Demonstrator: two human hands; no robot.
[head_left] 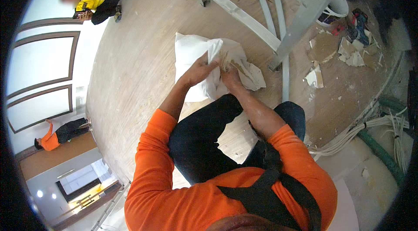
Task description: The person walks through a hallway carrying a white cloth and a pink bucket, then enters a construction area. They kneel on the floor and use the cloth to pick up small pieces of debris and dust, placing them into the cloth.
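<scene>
A white sack (191,50) lies crumpled on the wooden floor in front of my crossed legs. My left hand (201,70) is closed on the fold at its mouth, thumb toward the opening. Pale brown, ragged material (226,61) shows at the mouth, between my hands; what it is I cannot make out. My right hand (231,79) reaches into the opening from the near right side. Its fingers are hidden by the sack's folds and the material, so whether it grips anything is unclear.
A metal stepladder (237,13) stands just beyond the sack. Right of it are broken board pieces (314,77), a white bucket (337,5) and a power tool (360,26). Bundled white cables (348,137) and a green hose (383,154) lie at right. Two people are along the left wall.
</scene>
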